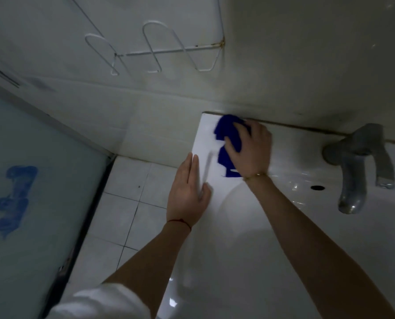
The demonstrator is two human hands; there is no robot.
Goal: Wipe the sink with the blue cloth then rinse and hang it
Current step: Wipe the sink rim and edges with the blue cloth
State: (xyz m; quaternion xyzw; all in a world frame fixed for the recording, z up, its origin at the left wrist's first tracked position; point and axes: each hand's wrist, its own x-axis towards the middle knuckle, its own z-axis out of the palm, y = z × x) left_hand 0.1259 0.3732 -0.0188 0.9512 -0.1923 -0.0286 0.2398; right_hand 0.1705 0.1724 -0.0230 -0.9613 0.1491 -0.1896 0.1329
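Note:
The blue cloth (228,139) lies bunched on the back left corner of the white sink (237,226), close to the wall. My right hand (249,148) presses flat on top of the cloth, fingers spread over it and covering its middle. My left hand (188,194) rests flat on the sink's left rim, fingers together, holding nothing. The grey metal tap (357,166) stands at the sink's back right, its spout pointing down over the basin.
A white wire rack (155,51) hangs on the tiled wall above and left of the sink. Left of the sink is white tiled floor (127,203). A frosted glass door (31,192) with a blue motif stands at the far left.

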